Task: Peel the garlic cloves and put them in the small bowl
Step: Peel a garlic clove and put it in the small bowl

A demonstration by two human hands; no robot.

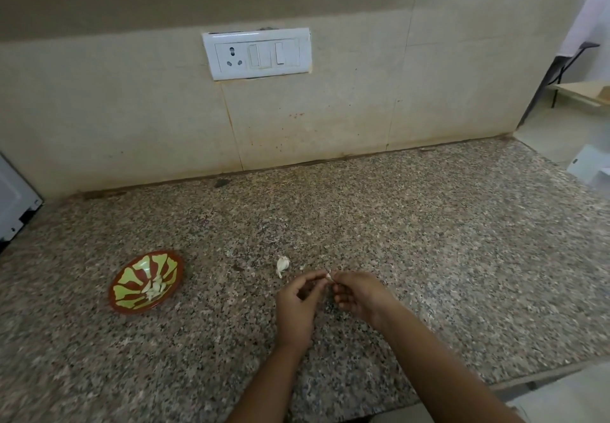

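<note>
We pinch the clove (329, 276) between left hand (297, 304) and right hand (359, 294); likely light, firm, brittle-skinned, slippery once bare, so grip its ends.

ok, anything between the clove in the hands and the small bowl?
Nothing tall. The left hand and right hand pinch the clove together; the small bowl sits to their left across the counter. Only a loose garlic piece lies flat near the route's start, likely easy to pass over.
</note>
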